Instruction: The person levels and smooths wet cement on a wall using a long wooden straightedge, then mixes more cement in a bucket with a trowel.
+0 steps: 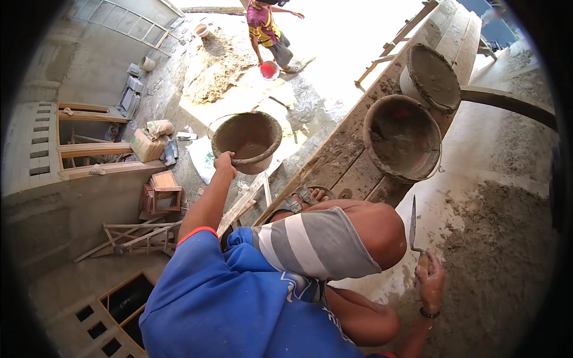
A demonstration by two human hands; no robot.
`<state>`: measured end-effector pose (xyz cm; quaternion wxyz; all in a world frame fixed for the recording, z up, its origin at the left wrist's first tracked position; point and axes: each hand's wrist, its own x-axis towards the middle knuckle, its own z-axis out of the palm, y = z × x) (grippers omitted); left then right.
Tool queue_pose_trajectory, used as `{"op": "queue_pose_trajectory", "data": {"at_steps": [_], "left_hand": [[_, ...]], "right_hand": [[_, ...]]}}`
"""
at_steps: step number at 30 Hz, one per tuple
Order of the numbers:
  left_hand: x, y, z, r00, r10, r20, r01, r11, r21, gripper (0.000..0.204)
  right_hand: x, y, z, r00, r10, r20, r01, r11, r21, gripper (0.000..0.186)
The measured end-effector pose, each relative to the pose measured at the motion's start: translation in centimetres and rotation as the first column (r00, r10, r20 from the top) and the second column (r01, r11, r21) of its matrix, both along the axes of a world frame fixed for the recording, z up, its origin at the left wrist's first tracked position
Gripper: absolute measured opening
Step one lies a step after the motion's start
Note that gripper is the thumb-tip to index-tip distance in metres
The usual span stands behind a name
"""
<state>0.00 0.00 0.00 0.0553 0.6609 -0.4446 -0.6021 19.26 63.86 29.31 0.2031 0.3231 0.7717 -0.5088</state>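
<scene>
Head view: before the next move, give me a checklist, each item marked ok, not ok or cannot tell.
1. Left hand on the rim of the held bucket: ok.
2. Held bucket over the planks: not ok, it is out past their edge.
3. Trowel gripped by its handle in the right hand: ok.
4. Near bucket and far bucket on the planks: ok.
5. Held bucket's underside sound: cannot tell, hidden.

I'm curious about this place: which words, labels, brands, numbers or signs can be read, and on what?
No whole word or number is readable.
Blue shirt: pale printing, broken by folds; only fragments show.
Tan sack: any print is too small to read.
Bucket in the left hand: no lettering visible.
</scene>
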Motion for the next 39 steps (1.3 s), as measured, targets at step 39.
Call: {"op": "queue_pose_trajectory", "data": {"at_steps": [39], "left_hand": [[-6.0, 11.3, 1.8, 0.160, -0.986, 0.044, 0.881, 0.123, -0.456, 0.070]], "right_hand": [[-29.9, 1.6, 9.7, 0.763, 0.615, 0.197, -0.086, -0.205, 0.975, 0.015]]}}
